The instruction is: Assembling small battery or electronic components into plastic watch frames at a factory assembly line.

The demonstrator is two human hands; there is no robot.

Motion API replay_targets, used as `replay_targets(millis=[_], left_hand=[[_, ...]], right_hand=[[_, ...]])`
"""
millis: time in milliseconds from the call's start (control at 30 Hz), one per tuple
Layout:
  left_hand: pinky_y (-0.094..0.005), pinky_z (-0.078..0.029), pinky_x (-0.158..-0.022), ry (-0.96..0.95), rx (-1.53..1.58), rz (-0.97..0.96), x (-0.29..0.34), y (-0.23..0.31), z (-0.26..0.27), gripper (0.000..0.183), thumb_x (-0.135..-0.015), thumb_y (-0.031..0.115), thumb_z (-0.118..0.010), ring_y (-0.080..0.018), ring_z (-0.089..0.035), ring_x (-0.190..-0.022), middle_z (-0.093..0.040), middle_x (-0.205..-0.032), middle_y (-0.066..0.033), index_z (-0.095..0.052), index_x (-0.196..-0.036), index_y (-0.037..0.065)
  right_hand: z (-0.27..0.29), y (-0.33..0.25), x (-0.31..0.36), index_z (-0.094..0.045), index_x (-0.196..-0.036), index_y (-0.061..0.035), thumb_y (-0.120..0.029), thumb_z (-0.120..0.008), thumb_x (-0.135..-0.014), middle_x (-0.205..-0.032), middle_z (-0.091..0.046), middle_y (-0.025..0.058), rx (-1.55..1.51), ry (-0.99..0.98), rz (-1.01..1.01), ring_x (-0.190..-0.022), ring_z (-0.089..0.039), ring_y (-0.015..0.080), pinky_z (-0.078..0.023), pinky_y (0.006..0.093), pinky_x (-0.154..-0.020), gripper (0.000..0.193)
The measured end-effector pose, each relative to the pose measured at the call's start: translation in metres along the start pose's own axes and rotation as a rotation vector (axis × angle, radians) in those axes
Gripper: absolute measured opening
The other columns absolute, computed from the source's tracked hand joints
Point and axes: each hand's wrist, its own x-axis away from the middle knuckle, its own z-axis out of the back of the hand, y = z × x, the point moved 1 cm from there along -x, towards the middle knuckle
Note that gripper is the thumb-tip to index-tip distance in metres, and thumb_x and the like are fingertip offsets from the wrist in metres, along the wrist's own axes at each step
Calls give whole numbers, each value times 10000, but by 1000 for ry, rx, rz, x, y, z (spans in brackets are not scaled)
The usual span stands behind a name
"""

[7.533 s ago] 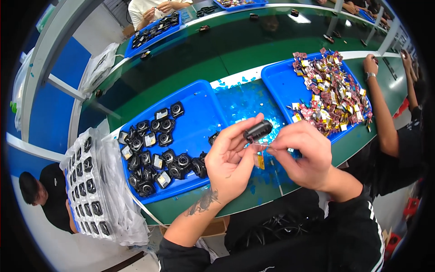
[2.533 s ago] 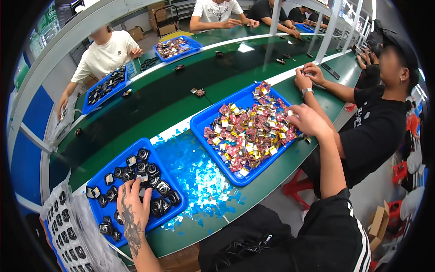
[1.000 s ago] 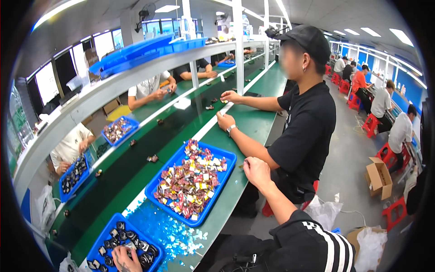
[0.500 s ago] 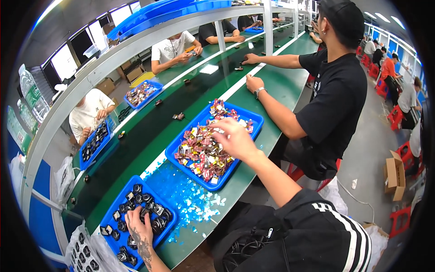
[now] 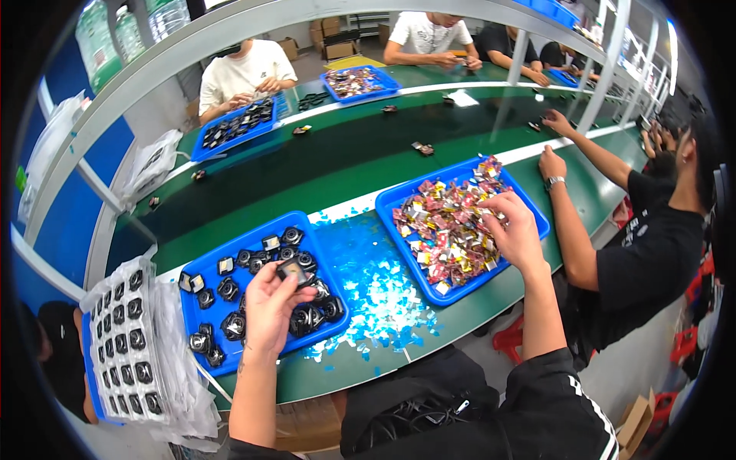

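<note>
My left hand [image 5: 268,310] is closed, thumb and fingers pinching a small black camera-like part [image 5: 293,270] with a pale square on its face. It is raised over a blue tray [image 5: 205,259] of similar black parts with round lens-like fronts. My right hand [image 5: 517,234] reaches into a second blue tray [image 5: 543,218] heaped with small red, yellow and silver pieces [image 5: 445,230]. Its thumb and forefinger are bent together at the pile. Whatever lies between those fingertips is too small to make out.
Blue and white film scraps [image 5: 387,307] litter the green bench between the trays. Beyond runs a dark green belt [image 5: 337,161] with scattered parts. Clear sheets of black parts [image 5: 126,337] stand at left. A co-worker [image 5: 652,238] sits at right. A grey frame [image 5: 146,84] arches ahead.
My left hand has lifted out of the black-part tray with one part in its fingers. My right hand stays at the heap of small pieces. The view has swung to the left.
</note>
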Motion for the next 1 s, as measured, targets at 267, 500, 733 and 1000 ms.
replay_targets(millis=[267,500,733,1000], left_hand=[[-369,-570,-856,-131,155,152,-19,-8,-40,334,-964,118,-548,-304,-674,-986,-627,-1152,-222,-490,-1261,-25],[-375,-533,-915,-244,185,123,-19,-19,-41,470,-983,90,-498,-281,-644,-1052,-579,-1237,-207,-348,-1427,68],[-300,-544,-836,-223,-120,18,-9,-29,-28,246,-972,107,-549,-186,-646,-982,-594,-1156,-104,-598,-1190,6],[-250,-488,-767,-353,-502,-255,-3,-26,-46,221,-819,90,-734,-138,-580,-962,-596,-1022,-64,-711,-1037,62]], right_hand=[[-13,-7,-12,-698,-951,-58,-7,-706,-753,-930,-642,117,99,-260,197,-927,-612,293,-492,380,-802,205],[-4,5,-8,-673,-1026,40,16,-588,-907,-920,-673,50,-412,-28,-79,-797,-610,89,-487,218,-690,148],[-46,-46,3,-595,-930,3,51,-664,-840,-816,-637,10,-706,-138,-277,-716,-596,52,-477,188,-638,124],[-82,-103,29,-569,-925,-2,24,-642,-870,-846,-629,35,-921,-560,-294,-761,-580,58,-472,190,-679,96]])
